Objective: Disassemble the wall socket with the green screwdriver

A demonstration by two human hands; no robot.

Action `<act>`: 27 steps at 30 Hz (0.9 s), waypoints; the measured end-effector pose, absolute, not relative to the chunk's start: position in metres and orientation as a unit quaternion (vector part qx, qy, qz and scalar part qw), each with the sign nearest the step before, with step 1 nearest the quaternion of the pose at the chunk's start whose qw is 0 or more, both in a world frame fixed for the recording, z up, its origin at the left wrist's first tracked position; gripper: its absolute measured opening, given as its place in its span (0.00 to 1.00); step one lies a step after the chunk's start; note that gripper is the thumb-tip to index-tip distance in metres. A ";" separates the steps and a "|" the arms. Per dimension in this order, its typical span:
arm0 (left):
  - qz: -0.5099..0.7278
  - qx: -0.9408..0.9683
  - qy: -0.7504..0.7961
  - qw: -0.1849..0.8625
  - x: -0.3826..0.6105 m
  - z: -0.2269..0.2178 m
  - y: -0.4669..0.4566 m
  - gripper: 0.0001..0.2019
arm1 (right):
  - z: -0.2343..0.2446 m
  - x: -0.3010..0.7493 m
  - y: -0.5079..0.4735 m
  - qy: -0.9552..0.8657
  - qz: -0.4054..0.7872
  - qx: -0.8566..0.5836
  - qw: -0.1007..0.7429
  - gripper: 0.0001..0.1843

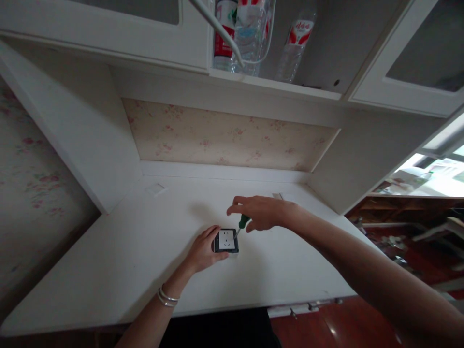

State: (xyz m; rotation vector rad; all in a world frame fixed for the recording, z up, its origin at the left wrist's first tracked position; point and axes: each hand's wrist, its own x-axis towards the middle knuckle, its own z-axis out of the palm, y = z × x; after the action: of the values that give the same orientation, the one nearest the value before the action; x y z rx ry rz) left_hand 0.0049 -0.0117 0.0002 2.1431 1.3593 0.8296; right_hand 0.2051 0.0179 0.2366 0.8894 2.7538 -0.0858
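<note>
A wall socket with a white face and a dark frame lies face up on the white desk. My left hand grips it from the left, with fingers along its upper edge and the thumb at its lower edge. My right hand is above and to the right, its fingers closed around the green handle of a screwdriver. The screwdriver is tilted, and its shaft runs down to the right side of the socket's frame. Whether the tip sits in a screw is too small to tell.
A pale square frame lies at the back left of the desk. Behind my right hand is a small flat item. Overhead, an open cabinet shelf holds several plastic bottles, and a white cable hangs in front.
</note>
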 end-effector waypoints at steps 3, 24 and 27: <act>0.303 0.779 0.496 0.235 0.005 0.002 -0.012 0.42 | 0.234 0.207 0.019 0.901 0.012 0.419 0.111 0.27; 0.307 0.775 0.496 0.243 0.005 0.004 -0.011 0.41 | 0.224 0.219 0.023 0.944 -0.061 0.323 0.039 0.22; 0.301 0.776 0.497 0.245 0.005 0.004 -0.011 0.41 | 0.221 0.219 0.028 0.912 -0.040 0.407 0.029 0.24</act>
State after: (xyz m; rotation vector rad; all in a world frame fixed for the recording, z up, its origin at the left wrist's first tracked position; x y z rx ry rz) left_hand 0.0047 -0.0110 0.0040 2.1190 1.3553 0.8219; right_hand 0.2189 0.0278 0.2206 1.2554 2.8148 -0.1219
